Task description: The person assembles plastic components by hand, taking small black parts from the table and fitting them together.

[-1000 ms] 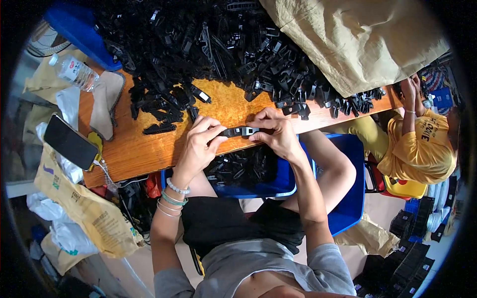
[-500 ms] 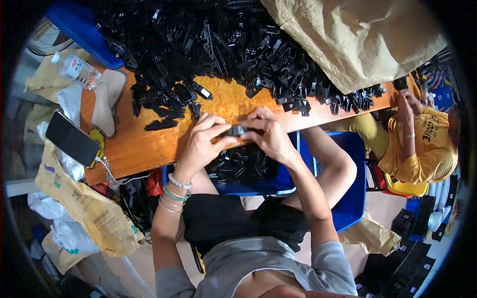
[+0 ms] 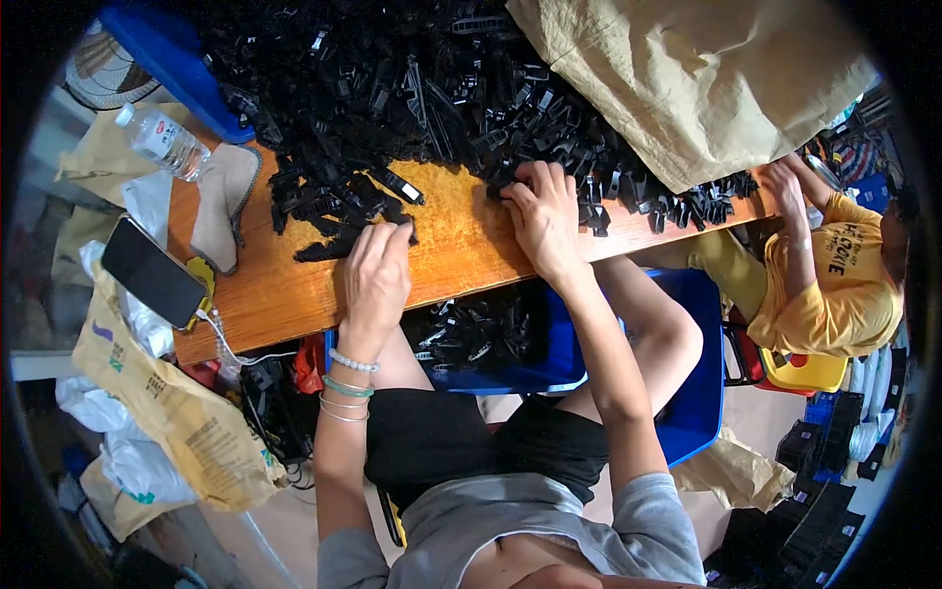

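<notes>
My left hand (image 3: 375, 280), with bracelets at its wrist, rests at the near edge of a heap of long black plastic pieces (image 3: 339, 211). Its fingers are bent and pressed together on one dark strip-like piece (image 3: 407, 232), mostly covered by the fingertips. Farther right, my right hand (image 3: 546, 218) reaches to the near edge of the small black plastic clips (image 3: 599, 182). Thumb and forefinger pinch together at a small black piece (image 3: 497, 187), whose shape is largely hidden.
A wooden table (image 3: 442, 250) carries the heap and a brown paper sheet (image 3: 706, 88). At left are a bottle (image 3: 167, 142) and a phone (image 3: 152, 270). Below the edge, a blue bin (image 3: 559, 344) holds black pieces. A co-worker in yellow (image 3: 834, 275) sits at right.
Both hands were together over the table's near edge around a small dark piece. They have parted: the left went to the long pieces, the right up to the clips. That piece no longer shows there.
</notes>
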Demonstrator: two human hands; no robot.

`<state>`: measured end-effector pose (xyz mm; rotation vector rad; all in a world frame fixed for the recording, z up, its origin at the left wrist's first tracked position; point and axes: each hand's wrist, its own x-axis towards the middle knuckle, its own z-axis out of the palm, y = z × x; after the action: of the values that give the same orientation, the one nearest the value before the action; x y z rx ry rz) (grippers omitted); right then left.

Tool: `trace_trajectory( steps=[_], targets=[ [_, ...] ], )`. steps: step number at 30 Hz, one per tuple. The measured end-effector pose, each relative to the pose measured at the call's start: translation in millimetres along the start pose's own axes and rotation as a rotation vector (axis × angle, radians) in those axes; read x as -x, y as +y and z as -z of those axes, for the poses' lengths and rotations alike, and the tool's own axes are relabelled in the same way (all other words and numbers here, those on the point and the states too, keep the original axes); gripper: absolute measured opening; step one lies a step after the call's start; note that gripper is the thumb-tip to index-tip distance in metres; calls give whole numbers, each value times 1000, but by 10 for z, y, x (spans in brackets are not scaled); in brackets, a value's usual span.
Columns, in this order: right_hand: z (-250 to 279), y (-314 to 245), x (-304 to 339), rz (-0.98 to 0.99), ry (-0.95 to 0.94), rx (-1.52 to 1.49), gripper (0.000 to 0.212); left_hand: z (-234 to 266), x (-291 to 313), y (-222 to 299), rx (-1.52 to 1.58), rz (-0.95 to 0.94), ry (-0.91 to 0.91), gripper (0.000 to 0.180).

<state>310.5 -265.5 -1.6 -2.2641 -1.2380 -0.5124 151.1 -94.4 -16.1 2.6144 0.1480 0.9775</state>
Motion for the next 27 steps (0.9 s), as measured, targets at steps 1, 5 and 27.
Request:
trace_trajectory(
  steps=[1, 5, 27],
  targets=[
    [11, -53, 10, -8, 36, -60, 15, -33, 30, 57, -2, 3, -2, 13],
    [10, -357, 133, -447, -98, -663, 22, -201, 223, 410, 7, -49, -7, 9],
    [107, -214, 166, -156, -399, -662, 32, -7, 73, 167, 459, 129, -126, 20]
  ],
)
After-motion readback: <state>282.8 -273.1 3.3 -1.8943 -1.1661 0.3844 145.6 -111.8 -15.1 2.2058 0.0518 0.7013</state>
